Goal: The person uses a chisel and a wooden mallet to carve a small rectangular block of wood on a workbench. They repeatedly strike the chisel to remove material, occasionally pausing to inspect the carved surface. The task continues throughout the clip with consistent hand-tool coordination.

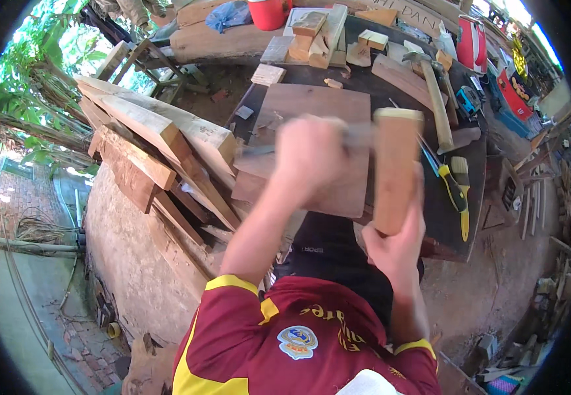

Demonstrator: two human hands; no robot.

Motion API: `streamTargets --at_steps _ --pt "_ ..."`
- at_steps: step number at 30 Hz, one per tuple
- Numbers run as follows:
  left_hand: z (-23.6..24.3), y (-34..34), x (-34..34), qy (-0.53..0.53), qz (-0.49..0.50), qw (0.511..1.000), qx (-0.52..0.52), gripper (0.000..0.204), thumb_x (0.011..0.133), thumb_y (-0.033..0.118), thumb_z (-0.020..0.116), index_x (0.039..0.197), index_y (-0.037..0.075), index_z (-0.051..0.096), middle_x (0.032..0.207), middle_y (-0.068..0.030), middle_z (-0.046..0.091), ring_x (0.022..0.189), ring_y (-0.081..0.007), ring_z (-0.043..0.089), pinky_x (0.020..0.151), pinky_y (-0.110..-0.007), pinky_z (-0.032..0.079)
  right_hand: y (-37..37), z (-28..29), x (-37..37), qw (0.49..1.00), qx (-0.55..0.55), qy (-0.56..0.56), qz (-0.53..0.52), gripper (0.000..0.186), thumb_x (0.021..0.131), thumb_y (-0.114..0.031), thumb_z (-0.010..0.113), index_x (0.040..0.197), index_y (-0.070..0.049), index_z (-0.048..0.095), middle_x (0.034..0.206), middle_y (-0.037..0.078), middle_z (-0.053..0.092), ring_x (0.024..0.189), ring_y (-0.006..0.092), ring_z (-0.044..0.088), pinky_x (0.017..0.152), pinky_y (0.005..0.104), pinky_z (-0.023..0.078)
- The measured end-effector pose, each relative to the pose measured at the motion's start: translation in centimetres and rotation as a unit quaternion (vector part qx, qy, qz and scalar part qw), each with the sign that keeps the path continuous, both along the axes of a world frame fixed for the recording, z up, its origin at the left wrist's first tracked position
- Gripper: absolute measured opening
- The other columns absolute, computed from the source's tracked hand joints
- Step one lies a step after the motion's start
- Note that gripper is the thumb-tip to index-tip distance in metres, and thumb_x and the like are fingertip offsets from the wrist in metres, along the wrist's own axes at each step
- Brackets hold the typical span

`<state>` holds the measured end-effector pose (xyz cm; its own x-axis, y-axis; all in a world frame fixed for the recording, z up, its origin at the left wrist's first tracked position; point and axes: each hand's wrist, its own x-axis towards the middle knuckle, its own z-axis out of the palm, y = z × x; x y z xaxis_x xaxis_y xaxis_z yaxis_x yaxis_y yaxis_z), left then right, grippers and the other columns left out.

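My left hand (308, 158), a closed fist smeared by motion, grips a long grey metal tool (359, 136) whose exact kind the blur hides. One end of it sticks out to the left of the fist, and the other reaches toward a wooden block (397, 174). That thick reddish-brown block stands nearly upright in my right hand (400, 247), with fingers wrapped around its lower end. Its top face is paler. Beneath both hands lies a flat brown wooden board (318, 105) at the edge of a dark table (440, 227).
A hammer (435, 102), a yellow-handled brush (462, 191) and a blue tape measure (468, 100) lie on the right. Wood offcuts (328, 39) and a red container (268, 13) are at the back. Thick timber beams (187, 128) lean on the left.
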<state>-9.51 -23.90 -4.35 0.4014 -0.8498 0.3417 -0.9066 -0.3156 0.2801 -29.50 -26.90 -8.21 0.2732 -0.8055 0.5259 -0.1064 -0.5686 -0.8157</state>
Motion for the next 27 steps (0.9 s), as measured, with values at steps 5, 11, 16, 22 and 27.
streamTargets --at_steps 5,11,16,22,27 --pt "-1.2 1.9 1.1 0.008 -0.022 0.998 -0.063 0.014 0.062 0.021 0.068 0.067 0.009 0.062 0.064 -0.0133 0.063 0.064 -0.0331 0.065 0.059 -0.042 0.052 -0.1 -0.9 -2.4 0.998 0.054 0.009 -0.022 0.075 0.070 -0.006 0.073 0.135 0.006 0.039 0.116 0.019 0.056 0.106 0.0273 0.056 0.092 0.0411 0.046" --pt "-1.0 2.3 0.1 0.010 -0.078 0.994 -0.078 0.016 0.060 0.020 0.069 0.065 0.009 0.058 0.062 -0.0117 0.061 0.062 -0.0324 0.063 0.057 -0.041 0.051 1.6 -2.1 -5.3 0.988 0.051 -0.080 -0.120 0.088 0.068 -0.003 0.073 0.143 0.006 0.028 0.135 0.020 0.042 0.121 0.0282 0.047 0.103 0.0413 0.039" --pt "-0.8 2.5 -1.7 0.029 -0.168 0.980 -0.105 0.020 0.057 0.018 0.069 0.064 0.009 0.053 0.062 -0.0108 0.058 0.061 -0.0325 0.062 0.055 -0.042 0.049 3.0 -3.9 -6.4 0.984 0.062 -0.102 -0.133 0.087 0.068 -0.004 0.072 0.143 0.006 0.029 0.137 0.021 0.042 0.124 0.0300 0.045 0.104 0.0433 0.038" --pt "2.0 7.7 -4.9 0.108 -0.248 0.963 0.019 0.019 0.058 0.012 0.071 0.069 0.009 0.055 0.063 -0.0090 0.058 0.062 -0.0318 0.062 0.054 -0.042 0.049 2.3 -5.4 -8.9 0.990 -0.013 0.070 -0.119 0.084 0.066 -0.003 0.069 0.142 0.006 0.033 0.135 0.022 0.046 0.122 0.0308 0.049 0.103 0.0432 0.039" --pt "1.9 11.7 -4.1 0.204 -0.266 0.939 0.077 0.017 0.060 0.012 0.070 0.071 0.008 0.059 0.064 -0.0125 0.060 0.063 -0.0333 0.063 0.057 -0.044 0.049 0.9 -1.7 -7.4 0.974 -0.060 0.216 0.020 0.084 0.056 0.002 0.065 0.138 -0.002 0.046 0.127 0.021 0.056 0.114 0.0374 0.056 0.098 0.0426 0.044"
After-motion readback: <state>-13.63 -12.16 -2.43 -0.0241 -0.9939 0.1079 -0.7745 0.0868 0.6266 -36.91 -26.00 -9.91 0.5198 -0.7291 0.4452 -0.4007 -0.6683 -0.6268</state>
